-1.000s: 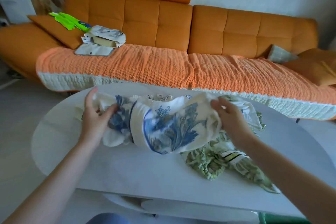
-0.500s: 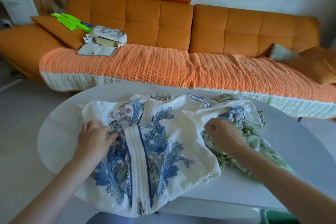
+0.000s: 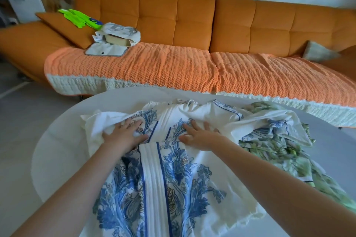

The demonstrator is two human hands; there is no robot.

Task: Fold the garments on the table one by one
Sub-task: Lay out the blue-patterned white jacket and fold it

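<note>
The blue-printed white garment point(image 3: 173, 188) lies spread face up on the white table point(image 3: 63, 150). Its near hem hangs over the table edge closest to the person, and its pleated white centre panel, edged by two blue stripes, runs away from that edge. Both forearms reach out over the lower half of this garment. The left hand point(image 3: 123, 134) lies flat on the garment's upper left part, fingers straight and spread, pressing the cloth and clasping nothing. The right hand point(image 3: 200, 135) lies flat on the garment just right of the centre panel, fingers likewise straight and splayed, palm down on the fabric with no fold pinched. A crosswise crease runs between the two hands, where the cloth overlaps itself. To the right of the garment, and partly under its bunched right sleeve, lies a crumpled green leaf-print garment point(image 3: 279, 152), which trails toward the table's near right edge. Bare tabletop shows to the left of the blue-printed garment and beyond its collar. Farther off behind the garment stands an orange sofa point(image 3: 173, 15), its seat covered by an orange knitted throw point(image 3: 154, 67) with a cream border. Behind and to the left of the garment, on that throw, sit a flat grey pouch point(image 3: 106, 51) and a pale cloth bag point(image 3: 119, 33), with a bright green item point(image 3: 77, 18) on an orange cushion point(image 3: 65, 27) beyond them. Far behind and to the right of the garment, a grey cushion point(image 3: 317, 53) leans on the sofa.
</note>
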